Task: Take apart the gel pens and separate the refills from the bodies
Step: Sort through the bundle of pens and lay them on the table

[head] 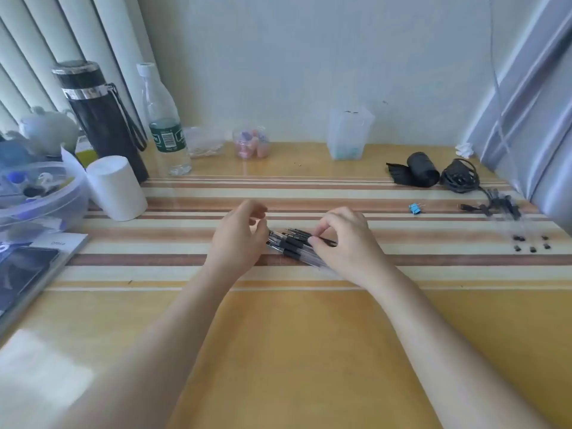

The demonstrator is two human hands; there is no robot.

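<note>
A bundle of several clear gel pens (289,244) with black grips lies on the striped band at the middle of the table. My left hand (240,239) rests at the bundle's left end, fingers loosely curled, thumb against the pen tips. My right hand (343,243) covers the right end and pinches one thin black pen piece (323,241) between thumb and forefinger. At the right edge lie several clear pen bodies (510,216), blurred, with several small black caps (530,243) beside them.
On the left stand a white cup (116,187), a black flask (102,122), a water bottle (165,125), a plastic bowl (40,196) and a tablet (24,267). At the back are a clear cup (348,134), a black roll (422,170), a cable (461,178) and a blue clip (414,208).
</note>
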